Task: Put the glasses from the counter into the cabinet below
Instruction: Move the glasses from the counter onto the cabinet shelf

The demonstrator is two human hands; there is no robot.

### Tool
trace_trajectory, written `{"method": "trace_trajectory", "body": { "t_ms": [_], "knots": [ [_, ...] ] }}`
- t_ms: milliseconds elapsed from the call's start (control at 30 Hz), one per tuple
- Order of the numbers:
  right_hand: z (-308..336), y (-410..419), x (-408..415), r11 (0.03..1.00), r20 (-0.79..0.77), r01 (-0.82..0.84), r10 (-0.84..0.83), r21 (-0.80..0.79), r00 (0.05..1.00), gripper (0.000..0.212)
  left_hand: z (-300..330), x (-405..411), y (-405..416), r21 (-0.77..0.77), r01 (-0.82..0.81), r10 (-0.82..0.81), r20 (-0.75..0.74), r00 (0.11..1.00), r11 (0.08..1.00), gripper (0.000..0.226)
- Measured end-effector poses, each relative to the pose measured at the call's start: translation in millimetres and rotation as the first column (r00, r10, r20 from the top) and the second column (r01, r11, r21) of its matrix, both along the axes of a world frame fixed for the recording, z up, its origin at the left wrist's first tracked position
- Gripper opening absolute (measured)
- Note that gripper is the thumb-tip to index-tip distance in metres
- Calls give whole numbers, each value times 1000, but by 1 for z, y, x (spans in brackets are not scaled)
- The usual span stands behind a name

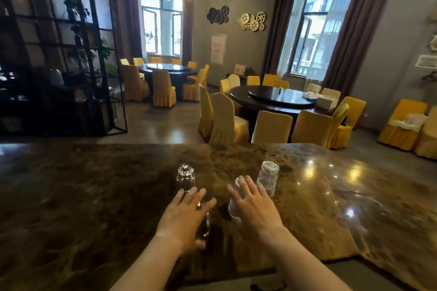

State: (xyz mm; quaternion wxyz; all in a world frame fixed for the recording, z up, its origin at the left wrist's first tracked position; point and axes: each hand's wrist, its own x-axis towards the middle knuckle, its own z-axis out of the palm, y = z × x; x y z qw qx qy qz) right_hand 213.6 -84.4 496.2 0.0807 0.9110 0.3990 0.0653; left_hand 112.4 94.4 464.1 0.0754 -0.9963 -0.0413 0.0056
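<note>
Several clear glasses stand upside down on the dark marble counter. A smooth glass stands just beyond my left fingertips, and a textured glass stands just past my right fingers. My left hand lies flat with fingers spread, and a third glass sits between its thumb and forefinger. My right hand is also spread, with a fourth glass against its forefinger side. Neither hand has its fingers curled around a glass. The cabinet below is out of view.
The counter's near edge runs under my forearms. Beyond the counter lie a dining room with round dark tables, yellow covered chairs and a black metal shelf at the left.
</note>
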Motion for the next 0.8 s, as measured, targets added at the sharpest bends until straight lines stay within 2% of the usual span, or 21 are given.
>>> {"method": "trace_trajectory", "body": {
  "t_ms": [133, 233, 367, 500, 600, 667, 700, 767, 800],
  "knots": [
    [-14, 38, 33, 989, 100, -26, 41, -145, 994, 74, -23, 42, 31, 110, 142, -120, -179, 976, 984, 109],
    [-27, 55, 47, 947, 164, -79, 136, -311, 977, 73, -37, 63, 35, 132, 251, -211, -258, 943, 959, 92],
    [-41, 77, 72, 868, 226, -85, 220, -489, 949, 63, -40, 91, 36, 109, 338, -306, -234, 923, 935, 59],
    [-59, 85, 94, 754, 280, -24, 273, -657, 920, 64, -35, 101, 38, 107, 340, -306, -250, 919, 934, 53],
    [-74, 87, 107, 712, 300, 25, 264, -701, 917, 61, -33, 105, 48, 83, 282, -260, -209, 943, 956, 63],
    [-81, 86, 113, 663, 295, 51, 262, -747, 919, 59, -35, 104, 58, -12, 188, -189, -116, 975, 982, 71],
    [-83, 86, 117, 637, 296, 53, 281, -769, 913, 56, -36, 102, 64, -111, 125, -131, -54, 990, 986, 72],
    [-81, 87, 126, 624, 289, 46, 294, -780, 911, 50, -38, 97, 73, -347, 4, 18, 60, 998, 938, 67],
    [-76, 87, 132, 653, 287, 31, 290, -757, 913, 46, -40, 96, 76, -453, -44, 100, 100, 990, 891, 65]
  ]
}}
